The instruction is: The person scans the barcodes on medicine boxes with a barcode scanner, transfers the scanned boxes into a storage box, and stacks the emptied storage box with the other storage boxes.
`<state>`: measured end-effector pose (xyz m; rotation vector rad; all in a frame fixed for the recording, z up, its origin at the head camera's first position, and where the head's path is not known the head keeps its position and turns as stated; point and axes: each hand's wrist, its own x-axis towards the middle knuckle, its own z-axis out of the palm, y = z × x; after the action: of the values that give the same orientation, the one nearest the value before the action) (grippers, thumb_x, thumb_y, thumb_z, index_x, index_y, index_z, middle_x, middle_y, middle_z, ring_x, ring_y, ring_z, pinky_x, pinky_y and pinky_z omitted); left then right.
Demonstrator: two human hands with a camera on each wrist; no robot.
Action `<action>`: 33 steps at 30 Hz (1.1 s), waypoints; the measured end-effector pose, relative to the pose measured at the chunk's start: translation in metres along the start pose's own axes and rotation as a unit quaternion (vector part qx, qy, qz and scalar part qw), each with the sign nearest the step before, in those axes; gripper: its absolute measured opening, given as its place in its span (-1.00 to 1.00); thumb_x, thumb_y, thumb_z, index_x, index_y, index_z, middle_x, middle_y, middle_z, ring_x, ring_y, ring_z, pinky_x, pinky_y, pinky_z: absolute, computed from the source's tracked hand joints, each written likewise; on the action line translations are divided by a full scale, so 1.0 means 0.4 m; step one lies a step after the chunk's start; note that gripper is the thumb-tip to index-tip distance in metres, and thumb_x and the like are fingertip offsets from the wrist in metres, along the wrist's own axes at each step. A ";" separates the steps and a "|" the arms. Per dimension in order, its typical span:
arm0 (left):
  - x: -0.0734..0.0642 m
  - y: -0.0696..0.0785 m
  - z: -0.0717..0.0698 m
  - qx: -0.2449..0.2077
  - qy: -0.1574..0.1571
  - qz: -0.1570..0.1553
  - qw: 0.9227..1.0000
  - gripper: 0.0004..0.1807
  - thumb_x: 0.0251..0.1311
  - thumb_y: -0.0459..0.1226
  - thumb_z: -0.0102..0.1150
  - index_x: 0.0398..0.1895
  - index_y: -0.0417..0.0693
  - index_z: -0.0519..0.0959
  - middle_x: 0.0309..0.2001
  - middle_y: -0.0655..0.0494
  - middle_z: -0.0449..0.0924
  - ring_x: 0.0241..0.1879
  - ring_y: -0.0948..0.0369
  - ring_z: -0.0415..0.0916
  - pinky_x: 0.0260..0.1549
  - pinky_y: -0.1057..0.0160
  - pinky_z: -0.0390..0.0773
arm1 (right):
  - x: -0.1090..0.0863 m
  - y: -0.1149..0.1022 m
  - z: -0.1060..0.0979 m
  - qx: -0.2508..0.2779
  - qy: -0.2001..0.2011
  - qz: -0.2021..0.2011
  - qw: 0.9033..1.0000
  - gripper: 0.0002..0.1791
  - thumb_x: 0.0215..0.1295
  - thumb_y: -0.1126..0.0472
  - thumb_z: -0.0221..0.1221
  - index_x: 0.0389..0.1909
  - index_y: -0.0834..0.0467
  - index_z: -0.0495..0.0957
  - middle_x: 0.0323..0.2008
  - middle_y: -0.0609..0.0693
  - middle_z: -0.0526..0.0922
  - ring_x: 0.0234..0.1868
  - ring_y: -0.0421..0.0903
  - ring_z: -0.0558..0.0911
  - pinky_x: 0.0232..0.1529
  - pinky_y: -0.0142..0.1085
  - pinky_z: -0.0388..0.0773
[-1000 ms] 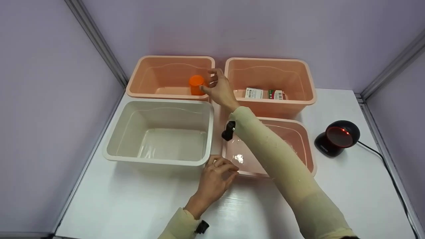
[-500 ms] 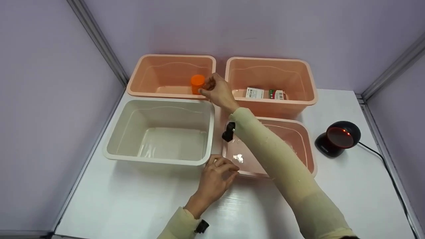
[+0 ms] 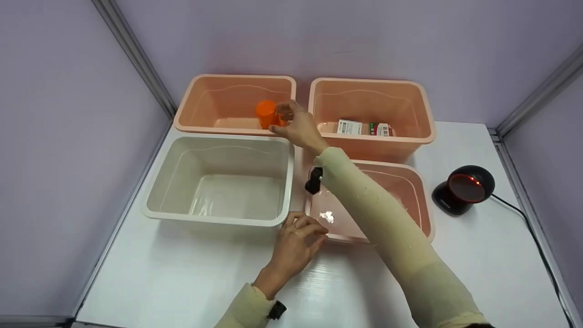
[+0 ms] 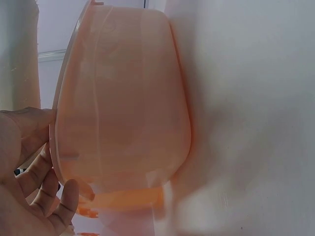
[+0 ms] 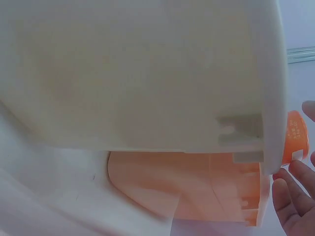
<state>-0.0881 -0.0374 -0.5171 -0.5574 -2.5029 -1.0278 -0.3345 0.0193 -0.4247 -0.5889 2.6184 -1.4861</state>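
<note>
In the back left orange bin [image 3: 218,123] stands an orange canister [image 3: 265,114]. My right hand [image 3: 300,130] reaches over that bin's right end, thumb and fingers to either side of a second patch of orange beside the canister. The right wrist view shows a printed orange canister [image 5: 295,135] with a white label, framed between thumb and fingers; its near part is hidden behind the grey bin's rim. My left hand [image 3: 294,246] rests loosely by the front corners of the grey bin [image 3: 218,221] and pink bin [image 3: 423,218], fingertips at the pink rim.
Two small printed boxes, one white [image 3: 349,127] and one green and white [image 3: 379,129], lie in the back right orange bin [image 3: 378,139]. A black scanner [image 3: 464,189] with a red glow stands at right, its cable [image 3: 528,218] trailing along the wall.
The canister in the back left bin has shifted slightly left. My right hand's fingers curled, then spread wider, with orange now showing between them. The left hand keeps its place.
</note>
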 end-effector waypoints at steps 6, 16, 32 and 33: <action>-0.002 0.000 -0.002 0.002 -0.009 -0.013 1.000 -0.92 0.13 -0.17 0.44 -0.30 0.16 0.75 -0.25 0.32 0.65 0.00 0.25 0.44 0.02 0.18 0.47 | -0.002 0.005 0.004 0.006 0.005 -0.010 1.000 -0.46 0.15 0.09 0.43 0.09 0.12 0.44 -0.08 0.04 0.60 -0.04 -0.05 0.62 0.07 -0.32 0.57; -0.004 0.000 0.000 0.000 -0.010 -0.015 1.000 -0.91 0.13 -0.17 0.44 -0.29 0.16 0.75 -0.24 0.32 0.65 0.01 0.26 0.43 0.03 0.18 0.46 | 0.001 0.002 0.008 0.007 -0.062 -0.020 0.998 -0.09 0.10 0.01 0.44 0.46 -0.07 0.21 0.39 0.07 0.43 0.33 0.08 0.49 0.36 -0.07 0.40; -0.005 -0.008 0.000 -0.005 -0.015 -0.012 1.000 -0.91 0.16 -0.17 0.42 -0.27 0.17 0.75 -0.23 0.34 0.64 0.01 0.26 0.42 0.03 0.18 0.47 | -0.011 0.019 -0.002 0.014 -0.061 -0.023 0.998 -0.17 0.14 0.01 0.43 0.41 -0.15 0.26 0.39 0.00 0.43 0.38 0.00 0.45 0.38 -0.10 0.41; -0.004 -0.008 -0.001 -0.005 -0.014 -0.011 1.000 -0.91 0.16 -0.17 0.42 -0.27 0.17 0.75 -0.23 0.33 0.65 0.01 0.26 0.42 0.03 0.18 0.47 | -0.013 0.020 -0.004 0.019 -0.060 -0.023 0.998 -0.18 0.13 0.02 0.44 0.40 -0.15 0.27 0.38 0.00 0.44 0.36 0.00 0.46 0.37 -0.11 0.42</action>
<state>-0.0881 -0.0401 -0.5197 -0.5516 -2.5353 -1.0487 -0.3325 0.0261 -0.4313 -0.7151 2.4972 -1.4601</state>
